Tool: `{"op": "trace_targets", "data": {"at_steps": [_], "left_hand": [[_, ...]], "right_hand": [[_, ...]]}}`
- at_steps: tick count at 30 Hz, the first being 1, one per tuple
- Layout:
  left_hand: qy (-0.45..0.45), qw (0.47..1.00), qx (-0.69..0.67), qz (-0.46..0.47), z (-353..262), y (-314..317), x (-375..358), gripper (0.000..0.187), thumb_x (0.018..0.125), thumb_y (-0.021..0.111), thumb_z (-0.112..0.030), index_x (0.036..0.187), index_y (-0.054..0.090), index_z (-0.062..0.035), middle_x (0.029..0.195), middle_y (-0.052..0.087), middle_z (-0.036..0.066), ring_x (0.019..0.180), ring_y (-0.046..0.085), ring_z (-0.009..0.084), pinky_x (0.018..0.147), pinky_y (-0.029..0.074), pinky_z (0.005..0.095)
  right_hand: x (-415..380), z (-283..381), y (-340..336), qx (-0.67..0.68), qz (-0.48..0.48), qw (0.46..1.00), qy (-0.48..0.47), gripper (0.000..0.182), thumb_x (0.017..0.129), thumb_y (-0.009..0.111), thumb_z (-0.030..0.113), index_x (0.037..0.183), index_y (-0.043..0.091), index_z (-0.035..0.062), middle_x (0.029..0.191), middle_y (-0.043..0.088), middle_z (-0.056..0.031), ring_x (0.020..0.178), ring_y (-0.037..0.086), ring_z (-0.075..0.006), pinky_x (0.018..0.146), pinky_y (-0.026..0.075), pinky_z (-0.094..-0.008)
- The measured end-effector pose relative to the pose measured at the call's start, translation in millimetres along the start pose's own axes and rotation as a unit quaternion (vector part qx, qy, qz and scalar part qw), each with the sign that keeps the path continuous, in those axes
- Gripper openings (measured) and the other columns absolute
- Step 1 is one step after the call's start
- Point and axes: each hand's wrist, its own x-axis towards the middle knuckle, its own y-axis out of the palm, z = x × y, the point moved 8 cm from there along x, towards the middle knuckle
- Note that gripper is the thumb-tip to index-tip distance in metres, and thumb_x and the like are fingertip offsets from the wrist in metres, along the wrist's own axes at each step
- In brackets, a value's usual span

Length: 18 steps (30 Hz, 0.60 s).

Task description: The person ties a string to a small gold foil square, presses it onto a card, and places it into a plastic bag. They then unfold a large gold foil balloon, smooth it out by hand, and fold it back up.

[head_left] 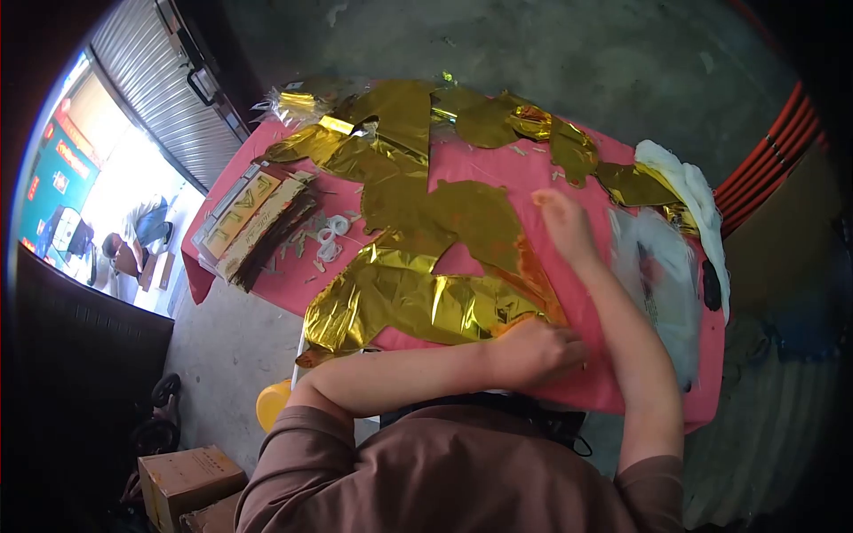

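A large flat gold foil piece [418,298] with curved edges, like an uninflated foil balloon, lies crumpled in front of me. At its near right corner my left hand [538,354] is closed in a fist, with the foil edge against the fingers. Further up and to the right, my right hand [566,224] hovers over or rests on the pink tablecloth [582,364], its fingertips drawn together beside the foil's right edge. Whatever those fingertips may hold is too small to make out. More gold foil [400,124] stretches along the table's far side.
A stack of printed card packages [253,226] sits at the left, beside white string [330,238] and scattered small pale pieces. Clear plastic bags [657,284] and a white cloth [689,209] lie at the right. Cardboard boxes [191,480] stand on the floor. A person [142,226] crouches outside the doorway.
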Motion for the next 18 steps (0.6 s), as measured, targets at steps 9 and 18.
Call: {"op": "trace_targets", "data": {"at_steps": [9,18], "left_hand": [[-0.124,0.971,0.196,0.055,91.4,-63.6,-51.0,0.040,0.076,0.067,-0.028,0.110,0.060,-0.0095,0.112,0.058,0.014,0.108,0.053,0.0310,0.085,0.046,0.0386],[-0.310,0.923,0.188,0.130,222.0,-117.0,-5.4,0.032,0.078,0.063,-0.028,0.104,0.061,-0.0084,0.109,0.059,0.011,0.112,0.051,0.0266,0.090,0.043,0.0397]], "right_hand": [[-44.1,10.6,61.9,-0.194,0.245,0.942,-0.119,0.041,0.092,0.037,0.015,0.130,0.042,0.0015,0.142,0.033,-0.0161,0.134,0.028,-0.0293,0.109,0.023,-0.0416],[-3.8,5.9,54.4,-0.251,0.158,0.950,-0.100,0.037,0.089,0.043,0.014,0.124,0.050,0.0015,0.136,0.042,-0.0166,0.129,0.036,-0.0302,0.109,0.027,-0.0410]]}}
